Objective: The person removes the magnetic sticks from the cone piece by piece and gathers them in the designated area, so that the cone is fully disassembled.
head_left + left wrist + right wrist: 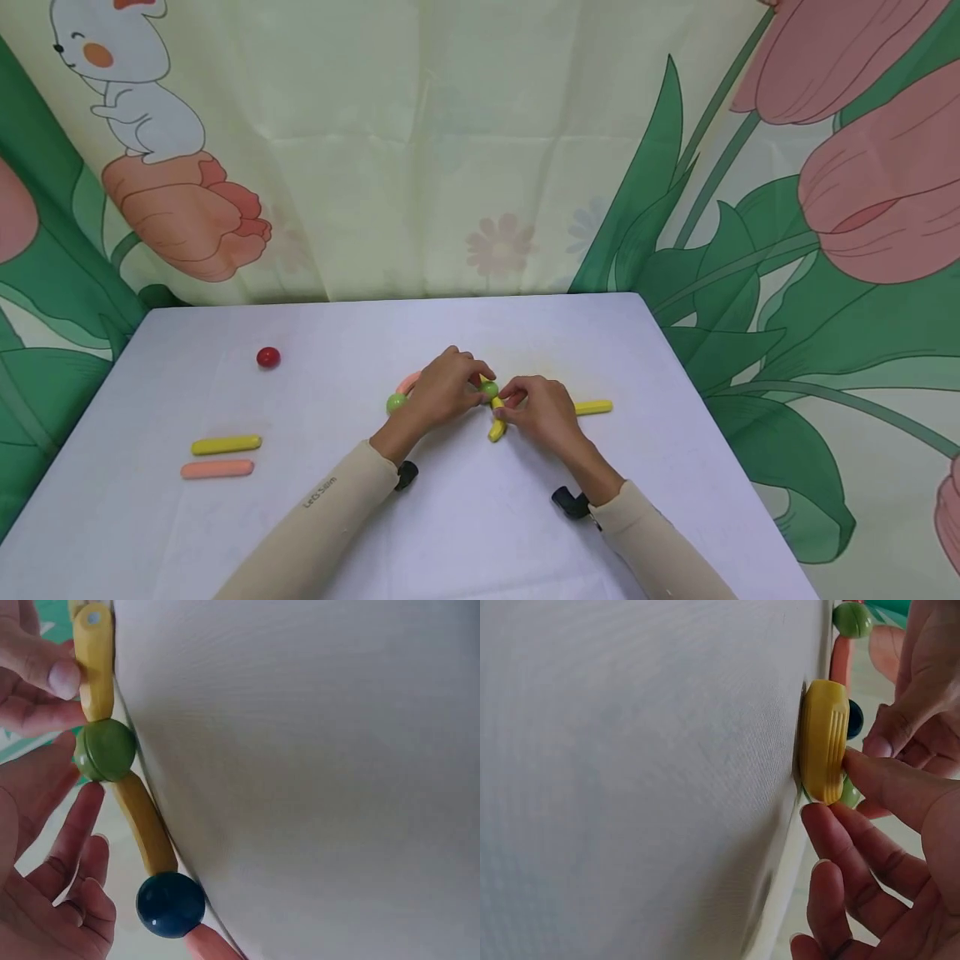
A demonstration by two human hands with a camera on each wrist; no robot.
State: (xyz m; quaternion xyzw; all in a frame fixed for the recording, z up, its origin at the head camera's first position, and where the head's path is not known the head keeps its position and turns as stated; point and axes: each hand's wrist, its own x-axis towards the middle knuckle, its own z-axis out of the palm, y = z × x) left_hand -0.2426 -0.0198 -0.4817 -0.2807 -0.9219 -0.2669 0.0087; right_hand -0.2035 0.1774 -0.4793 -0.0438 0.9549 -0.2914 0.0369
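Beige sleeves [322,521], the left one printed with dark lettering, come in closest at the lower edge; a small black device [572,502] sits at each wrist; beyond them the hands work side by side over a white cloth-covered table [480,533].

The left hand [448,387] has its thumb and a fingertip drawn in on a glossy green ball [489,390], pinching it, the other fingers loosely bent; the right hand [543,408] pinches a grooved yellow bar [497,410] between thumb and finger, its remaining fingers curled below; this bar's upper end touches the green ball, near the middle of the table.

From that ball a second, plain yellow bar [144,825] runs to a glossy dark blue ball [170,904]; a curved salmon-pink piece [408,382] leads on from there to another green ball [396,403], left of the left hand.

Behind the right hand a straight yellow stick [593,407] shows in part; well apart on the left lie a yellow rod [226,445], a salmon-pink rod [217,469] just beside it, and, farther back, a shiny red ball [267,357]; a cream backdrop [375,167] printed with tulips and a rabbit hangs behind.
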